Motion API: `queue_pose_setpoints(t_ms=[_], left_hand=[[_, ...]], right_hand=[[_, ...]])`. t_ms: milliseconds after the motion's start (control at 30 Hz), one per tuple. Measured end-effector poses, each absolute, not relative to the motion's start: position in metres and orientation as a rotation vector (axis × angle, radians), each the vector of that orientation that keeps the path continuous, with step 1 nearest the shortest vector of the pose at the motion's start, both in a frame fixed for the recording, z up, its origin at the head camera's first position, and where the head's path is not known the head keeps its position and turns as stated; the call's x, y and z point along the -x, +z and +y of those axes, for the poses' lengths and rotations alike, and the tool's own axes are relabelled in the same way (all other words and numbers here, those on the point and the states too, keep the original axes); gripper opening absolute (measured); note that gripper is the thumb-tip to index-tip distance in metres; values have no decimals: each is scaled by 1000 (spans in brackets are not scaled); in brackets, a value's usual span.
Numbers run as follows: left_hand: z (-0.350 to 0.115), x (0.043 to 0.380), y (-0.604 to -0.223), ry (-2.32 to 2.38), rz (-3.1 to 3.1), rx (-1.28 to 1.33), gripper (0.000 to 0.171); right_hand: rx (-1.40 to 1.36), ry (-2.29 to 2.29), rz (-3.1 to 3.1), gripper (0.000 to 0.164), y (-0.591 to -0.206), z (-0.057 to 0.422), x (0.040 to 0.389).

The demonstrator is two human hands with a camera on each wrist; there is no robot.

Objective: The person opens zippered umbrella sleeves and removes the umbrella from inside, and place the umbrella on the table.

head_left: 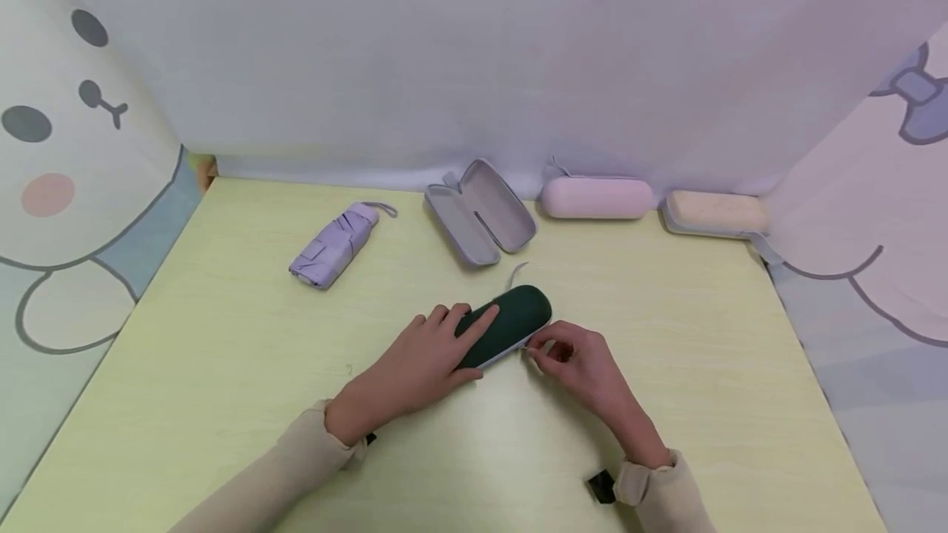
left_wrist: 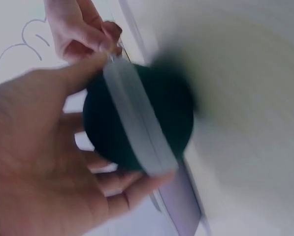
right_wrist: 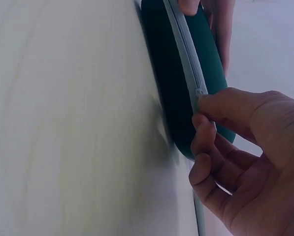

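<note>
A dark green zippered glasses case (head_left: 511,321) lies at a slant on the table, a pale grey zip band along its side. My left hand (head_left: 422,352) grips its near-left end, fingers over the top and thumb along the front. In the left wrist view, that hand's fingers and thumb (left_wrist: 82,73) lie round the case's rounded end (left_wrist: 137,118). Thumb and forefinger of my right hand (head_left: 581,364) pinch the zipper pull (right_wrist: 200,93) on the zip band, towards the right end in the head view. A thin strap (head_left: 516,271) sticks out behind the case.
Behind the green case stands an open lavender-grey case (head_left: 474,220). A folded lilac umbrella (head_left: 335,245) lies to its left. Along the back right are a pink case (head_left: 597,197) and a beige case (head_left: 717,212). Printed cloth (head_left: 474,64) hangs round the table (head_left: 222,336).
</note>
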State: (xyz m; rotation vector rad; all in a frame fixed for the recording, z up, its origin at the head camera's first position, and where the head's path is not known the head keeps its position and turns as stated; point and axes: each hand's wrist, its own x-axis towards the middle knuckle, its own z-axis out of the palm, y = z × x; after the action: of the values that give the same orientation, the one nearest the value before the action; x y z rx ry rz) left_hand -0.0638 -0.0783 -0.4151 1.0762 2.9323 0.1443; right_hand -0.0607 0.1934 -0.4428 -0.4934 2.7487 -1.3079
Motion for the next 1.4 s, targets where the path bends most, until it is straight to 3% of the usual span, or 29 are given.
queue_pose_setpoints(t_ms=[433,1400], left_hand=[[-107,67,-415,483,2611,-1388,78],[-90,52,-411,444,2630,-1283,80]], right_hand=[[535,-1255,2815,16,-441,199,69],[584,-1276,2803,10,-440,205,69]])
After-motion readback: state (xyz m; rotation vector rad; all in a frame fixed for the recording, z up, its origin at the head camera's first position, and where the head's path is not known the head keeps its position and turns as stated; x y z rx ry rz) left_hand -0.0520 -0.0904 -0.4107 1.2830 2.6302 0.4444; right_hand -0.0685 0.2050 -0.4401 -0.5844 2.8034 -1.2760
